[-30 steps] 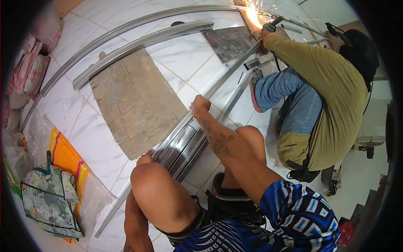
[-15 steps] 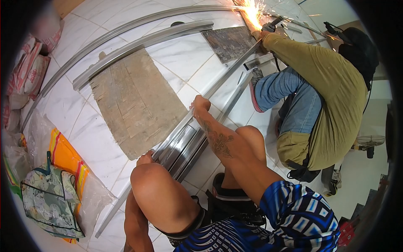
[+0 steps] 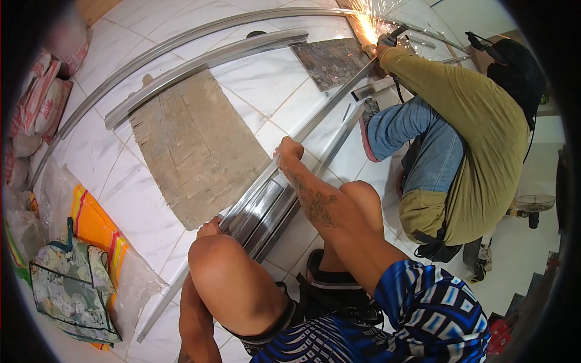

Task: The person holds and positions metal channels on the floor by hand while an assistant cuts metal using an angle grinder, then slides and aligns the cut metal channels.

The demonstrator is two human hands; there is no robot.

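One metal bar (image 3: 251, 195) in both hands (image 3: 289, 149) (image 3: 210, 227)

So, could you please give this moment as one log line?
right grip: closed on long metal bar | left grip: on same bar, by knee | co-worker: holding power tool, sparks flying

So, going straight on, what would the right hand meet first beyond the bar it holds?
The right hand would likely meet the white floor tiles just past the metal bar, though depth is unclear.
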